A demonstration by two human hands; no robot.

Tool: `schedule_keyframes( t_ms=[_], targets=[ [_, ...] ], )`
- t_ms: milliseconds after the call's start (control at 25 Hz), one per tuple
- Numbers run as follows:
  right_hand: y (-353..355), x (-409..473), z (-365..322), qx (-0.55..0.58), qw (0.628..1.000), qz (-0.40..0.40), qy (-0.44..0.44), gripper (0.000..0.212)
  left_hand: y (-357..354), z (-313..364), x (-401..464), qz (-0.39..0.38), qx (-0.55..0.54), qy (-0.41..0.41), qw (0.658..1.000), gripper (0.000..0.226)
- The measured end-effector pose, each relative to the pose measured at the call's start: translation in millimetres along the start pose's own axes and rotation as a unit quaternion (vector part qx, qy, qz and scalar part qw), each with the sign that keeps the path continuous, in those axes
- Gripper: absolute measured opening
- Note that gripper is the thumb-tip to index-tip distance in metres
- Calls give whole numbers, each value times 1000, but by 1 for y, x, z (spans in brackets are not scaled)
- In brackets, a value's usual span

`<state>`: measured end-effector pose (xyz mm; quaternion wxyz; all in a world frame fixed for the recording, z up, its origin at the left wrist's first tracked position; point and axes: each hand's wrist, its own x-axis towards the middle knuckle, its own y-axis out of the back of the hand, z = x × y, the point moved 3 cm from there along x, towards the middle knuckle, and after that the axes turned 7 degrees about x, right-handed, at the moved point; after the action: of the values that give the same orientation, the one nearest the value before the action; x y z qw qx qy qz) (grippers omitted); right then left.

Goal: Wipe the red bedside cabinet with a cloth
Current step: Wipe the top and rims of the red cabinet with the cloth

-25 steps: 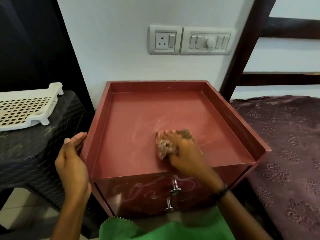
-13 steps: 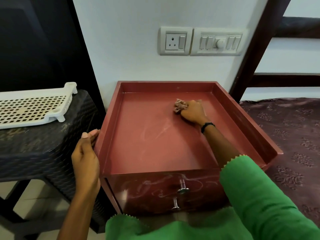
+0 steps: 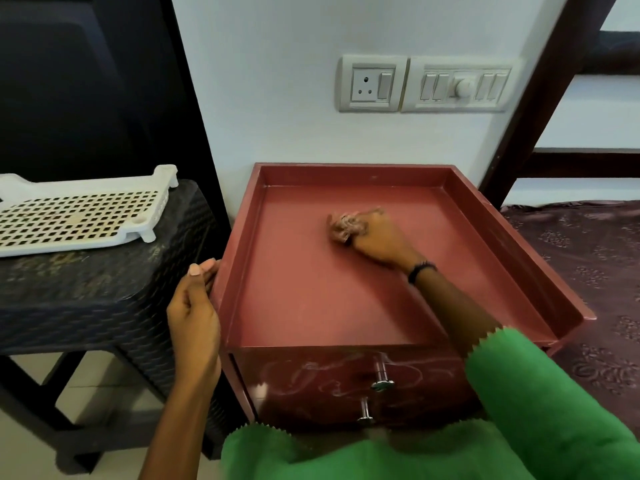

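Cloth (image 3: 346,223) is now in the back half of the cabinet (image 3: 311,289) top, a little right of the middle and near the back wall. One second ago it was near the front edge, and half a second ago already at the back, so the right hand (image 3: 377,242) has pushed one long stroke from front to back and is now about at its far end. The pale swirl marks that lay on the middle of the top look mostly gone; I judge that the top is largely wiped. The white smears on the drawer front around the two knobs (image 3: 381,382) are still there, so the front is not yet cleaned.

The right hand is curled tight around the bunched cloth and presses it down on the surface. The left hand (image 3: 194,313) rests against the outside of the left rim with fingers nearly straight, holding nothing, only steadying the cabinet.

The cloth is a crumpled, soft, pinkish-beige wad. The cabinet top is flat and matte red, like a shallow tray with raised walls on the left, back and right and an open front edge. The drawer front is darker and glossy; the knobs are shiny metal. To the left, a white perforated plastic tray (image 3: 79,216) lies on a dark table (image 3: 86,289) with woven texture.
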<state>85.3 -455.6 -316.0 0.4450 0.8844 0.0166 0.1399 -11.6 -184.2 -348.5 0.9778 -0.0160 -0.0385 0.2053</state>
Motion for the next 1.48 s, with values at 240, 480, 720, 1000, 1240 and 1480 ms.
schedule_keyframes(
  t_ms=[240,480,720,1000,1240,1480],
  targets=[
    [-24,32,-9,-61,996,5,-61,25,-1,-5,3,9,5,-5,1000,40],
    [-68,-48,-97,29,982,-142,124,58,-2,-7,5,8,6,-4,1000,37],
    [-57,-108,-110,80,964,-198,158,64,1,-5,4,5,8,-4,1000,35],
    [11,-44,-13,12,998,42,-47,45,3,-2,0,1,13,6,1000,34],
    [35,-64,31,-104,963,134,-211,47,2,-3,1,-22,18,19,999,38],
    [-55,-85,-102,-15,997,71,10,45,3,-5,1,-18,30,10,999,35]
  ],
)
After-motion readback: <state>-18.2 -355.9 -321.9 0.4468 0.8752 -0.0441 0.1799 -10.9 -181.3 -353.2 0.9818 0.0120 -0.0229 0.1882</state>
